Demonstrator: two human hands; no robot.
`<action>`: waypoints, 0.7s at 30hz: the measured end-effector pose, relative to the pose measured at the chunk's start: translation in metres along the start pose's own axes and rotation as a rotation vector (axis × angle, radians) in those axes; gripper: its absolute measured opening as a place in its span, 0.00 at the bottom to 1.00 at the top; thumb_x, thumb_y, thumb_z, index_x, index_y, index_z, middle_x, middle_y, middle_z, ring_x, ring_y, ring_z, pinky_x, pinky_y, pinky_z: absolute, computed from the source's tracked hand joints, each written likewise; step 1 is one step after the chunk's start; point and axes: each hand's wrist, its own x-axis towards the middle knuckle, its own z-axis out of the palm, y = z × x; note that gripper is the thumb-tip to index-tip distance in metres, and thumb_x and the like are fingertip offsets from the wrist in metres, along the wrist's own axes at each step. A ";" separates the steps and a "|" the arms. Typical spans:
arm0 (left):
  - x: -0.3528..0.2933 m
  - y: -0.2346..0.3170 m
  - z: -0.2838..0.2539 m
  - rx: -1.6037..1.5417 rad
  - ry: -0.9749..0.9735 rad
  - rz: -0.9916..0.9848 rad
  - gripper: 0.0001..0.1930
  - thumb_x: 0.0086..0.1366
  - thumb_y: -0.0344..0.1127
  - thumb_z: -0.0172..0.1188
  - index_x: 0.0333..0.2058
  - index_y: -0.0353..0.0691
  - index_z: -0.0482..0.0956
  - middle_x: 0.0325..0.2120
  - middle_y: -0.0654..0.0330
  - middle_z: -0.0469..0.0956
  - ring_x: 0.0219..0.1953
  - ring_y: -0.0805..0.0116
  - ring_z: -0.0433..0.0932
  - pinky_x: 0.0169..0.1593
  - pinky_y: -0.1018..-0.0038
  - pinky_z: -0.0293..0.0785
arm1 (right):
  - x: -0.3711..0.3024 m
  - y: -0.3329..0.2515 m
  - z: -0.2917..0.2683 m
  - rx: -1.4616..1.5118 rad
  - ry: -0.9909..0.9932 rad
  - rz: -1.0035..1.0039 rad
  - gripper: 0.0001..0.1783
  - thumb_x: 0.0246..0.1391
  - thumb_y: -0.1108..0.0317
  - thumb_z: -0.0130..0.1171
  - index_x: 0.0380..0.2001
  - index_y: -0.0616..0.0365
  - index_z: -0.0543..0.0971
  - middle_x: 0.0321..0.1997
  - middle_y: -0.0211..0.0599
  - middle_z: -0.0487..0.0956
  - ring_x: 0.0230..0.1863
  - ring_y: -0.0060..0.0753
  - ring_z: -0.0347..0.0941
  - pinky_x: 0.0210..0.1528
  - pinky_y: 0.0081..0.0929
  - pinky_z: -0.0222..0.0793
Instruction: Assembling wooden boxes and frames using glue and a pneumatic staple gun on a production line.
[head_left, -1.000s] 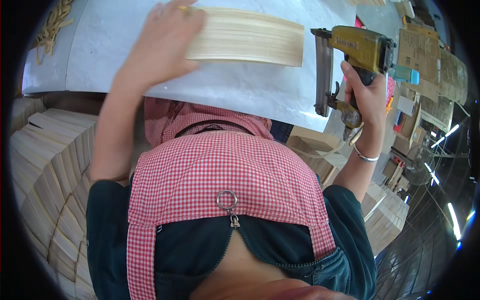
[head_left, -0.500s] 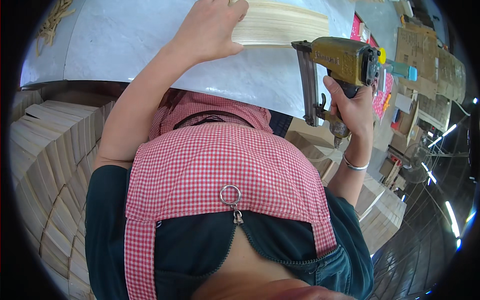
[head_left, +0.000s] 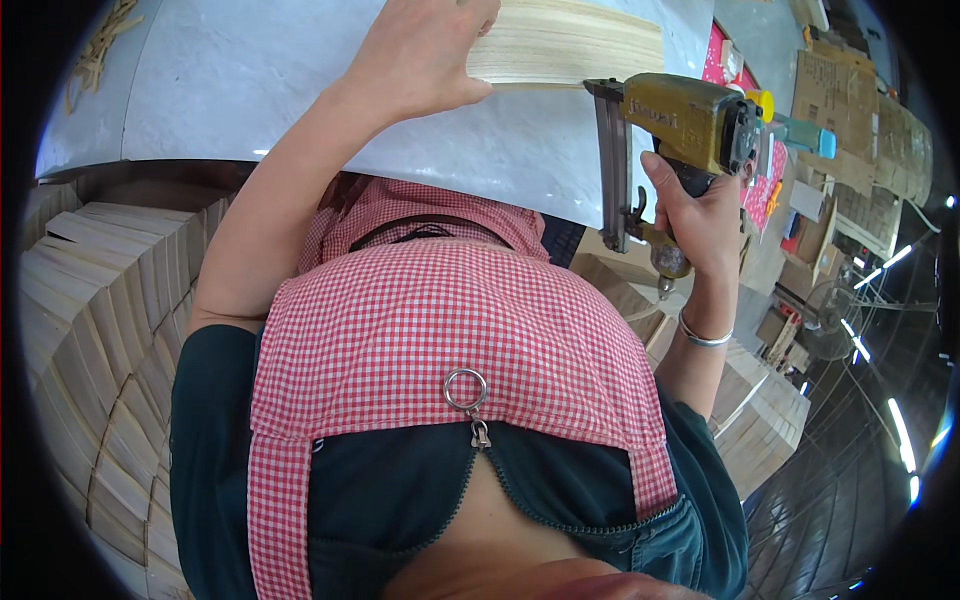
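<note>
My left hand (head_left: 424, 58) is closed on the left end of a pale wooden piece (head_left: 570, 45) with visible grain, its thumb along the near edge. The top of that piece runs out of the picture, so its whole shape is hidden. My right hand (head_left: 704, 218) wraps round the handle of a pneumatic nail gun (head_left: 682, 112), dull gold with a long dark magazine pointing toward me. The nail gun's nose meets or nearly meets the near edge of the wood, toward its right end; I cannot tell whether they touch.
Beneath the wood lies a pale, shiny tabletop (head_left: 250, 90), with thin wooden strips (head_left: 100, 45) at its far left. Stacked wooden pieces (head_left: 110, 300) fill the lower left. More stacks (head_left: 765, 430) and cardboard boxes (head_left: 835, 120) stand at the right, beyond a yellow-capped item (head_left: 762, 104).
The wooden piece and my left hand have shifted very slightly in the picture. My right hand has moved a touch to the left, and the nail gun stays by the wood's near edge.
</note>
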 end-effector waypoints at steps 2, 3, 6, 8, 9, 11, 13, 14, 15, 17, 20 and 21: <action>-0.007 -0.012 0.002 -0.071 0.042 0.088 0.34 0.47 0.42 0.73 0.51 0.35 0.71 0.55 0.41 0.69 0.59 0.41 0.67 0.64 0.57 0.66 | -0.004 -0.009 0.002 -0.031 0.027 -0.043 0.11 0.56 0.69 0.70 0.36 0.65 0.81 0.19 0.30 0.77 0.13 0.18 0.66 0.15 0.17 0.59; -0.010 -0.019 0.004 -0.106 0.063 0.129 0.37 0.47 0.42 0.73 0.55 0.35 0.70 0.58 0.40 0.68 0.61 0.39 0.65 0.65 0.57 0.64 | -0.006 -0.014 0.004 -0.047 0.038 -0.065 0.11 0.55 0.69 0.70 0.37 0.65 0.81 0.19 0.30 0.78 0.14 0.18 0.67 0.16 0.17 0.59; -0.023 -0.039 0.018 -0.178 0.098 0.124 0.45 0.48 0.44 0.74 0.63 0.35 0.64 0.62 0.39 0.64 0.65 0.38 0.63 0.69 0.56 0.61 | -0.014 -0.028 0.017 -0.026 -0.004 -0.116 0.12 0.56 0.68 0.71 0.36 0.65 0.81 0.19 0.29 0.77 0.14 0.18 0.66 0.16 0.17 0.60; -0.027 -0.052 0.031 -0.274 0.124 0.092 0.52 0.49 0.45 0.74 0.69 0.36 0.55 0.66 0.39 0.60 0.68 0.39 0.60 0.71 0.55 0.58 | -0.019 -0.038 0.027 0.030 -0.054 -0.147 0.13 0.57 0.65 0.71 0.34 0.64 0.81 0.16 0.28 0.75 0.12 0.18 0.65 0.15 0.16 0.59; -0.030 -0.058 0.035 -0.323 0.137 0.078 0.56 0.50 0.46 0.75 0.72 0.37 0.51 0.68 0.38 0.58 0.70 0.39 0.58 0.72 0.55 0.56 | -0.020 -0.042 0.032 0.058 -0.079 -0.161 0.14 0.57 0.63 0.72 0.33 0.64 0.81 0.14 0.27 0.74 0.12 0.18 0.65 0.15 0.16 0.59; -0.029 -0.062 0.035 -0.358 0.111 0.056 0.57 0.50 0.45 0.75 0.72 0.36 0.49 0.69 0.39 0.57 0.70 0.40 0.58 0.72 0.55 0.56 | -0.020 -0.044 0.042 0.038 -0.106 -0.189 0.14 0.57 0.63 0.72 0.33 0.63 0.82 0.14 0.27 0.74 0.12 0.18 0.65 0.15 0.16 0.59; -0.027 -0.062 0.034 -0.429 0.047 0.037 0.58 0.50 0.45 0.75 0.73 0.36 0.46 0.69 0.39 0.57 0.70 0.42 0.59 0.72 0.55 0.56 | -0.019 -0.043 0.052 0.004 -0.137 -0.232 0.14 0.57 0.62 0.72 0.32 0.63 0.82 0.14 0.27 0.74 0.12 0.18 0.65 0.15 0.16 0.60; -0.027 -0.063 0.034 -0.465 0.015 0.029 0.59 0.50 0.45 0.74 0.74 0.35 0.45 0.69 0.39 0.57 0.70 0.43 0.59 0.72 0.55 0.56 | -0.020 -0.044 0.056 -0.013 -0.151 -0.252 0.14 0.57 0.62 0.72 0.31 0.63 0.82 0.14 0.26 0.74 0.12 0.18 0.65 0.15 0.17 0.60; -0.028 -0.064 0.035 -0.467 0.017 0.025 0.59 0.50 0.45 0.74 0.74 0.35 0.45 0.69 0.39 0.57 0.70 0.43 0.59 0.72 0.55 0.56 | -0.020 -0.047 0.059 -0.016 -0.155 -0.253 0.14 0.57 0.62 0.72 0.31 0.63 0.82 0.14 0.26 0.74 0.12 0.18 0.65 0.15 0.17 0.60; -0.029 -0.067 0.036 -0.423 0.069 0.067 0.59 0.51 0.46 0.74 0.73 0.34 0.45 0.69 0.39 0.57 0.70 0.43 0.59 0.72 0.54 0.56 | -0.022 -0.056 0.062 -0.026 -0.176 -0.184 0.14 0.55 0.67 0.72 0.39 0.65 0.81 0.27 0.34 0.80 0.23 0.24 0.73 0.24 0.21 0.68; -0.030 -0.071 0.039 -0.383 0.120 0.113 0.59 0.51 0.47 0.74 0.73 0.32 0.46 0.69 0.38 0.57 0.70 0.43 0.59 0.73 0.54 0.55 | -0.027 -0.064 0.067 -0.039 -0.191 -0.112 0.19 0.53 0.72 0.72 0.48 0.67 0.80 0.40 0.41 0.86 0.33 0.30 0.80 0.34 0.25 0.76; -0.029 -0.072 0.041 -0.377 0.133 0.118 0.59 0.51 0.48 0.74 0.73 0.32 0.45 0.69 0.38 0.56 0.70 0.43 0.59 0.73 0.54 0.55 | -0.029 -0.065 0.068 -0.043 -0.182 -0.076 0.20 0.53 0.72 0.72 0.48 0.67 0.80 0.39 0.41 0.86 0.33 0.30 0.80 0.34 0.25 0.76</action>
